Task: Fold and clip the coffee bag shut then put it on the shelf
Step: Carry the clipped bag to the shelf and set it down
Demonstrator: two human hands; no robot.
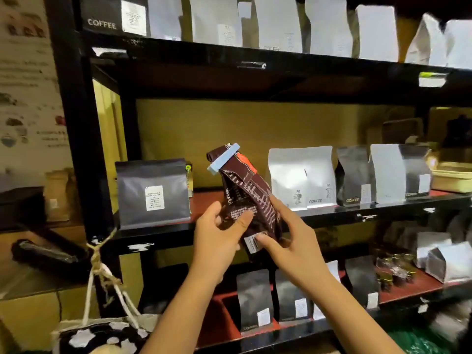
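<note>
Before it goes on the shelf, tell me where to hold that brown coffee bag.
Grip the brown coffee bag low on its full body, one hand per side, as the left hand and right hand do. It tilts, and its folded top under the blue clip is thin; pulling there could probably loosen it.

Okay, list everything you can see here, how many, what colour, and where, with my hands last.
coffee bag: one, dark brown, held in front of the middle shelf
clip: one, pale blue, clamped across the bag's folded top
dark bag: one, grey-black, middle shelf, left
silver and black bags: about four, middle shelf, right
white bags: a row, top shelf
black bags: several, bottom shelf
silver bags: about two, bottom shelf, right
spotted tote: one, black and white, bottom left
left hand: grip on the bag's left side
right hand: grip on its right side
</note>
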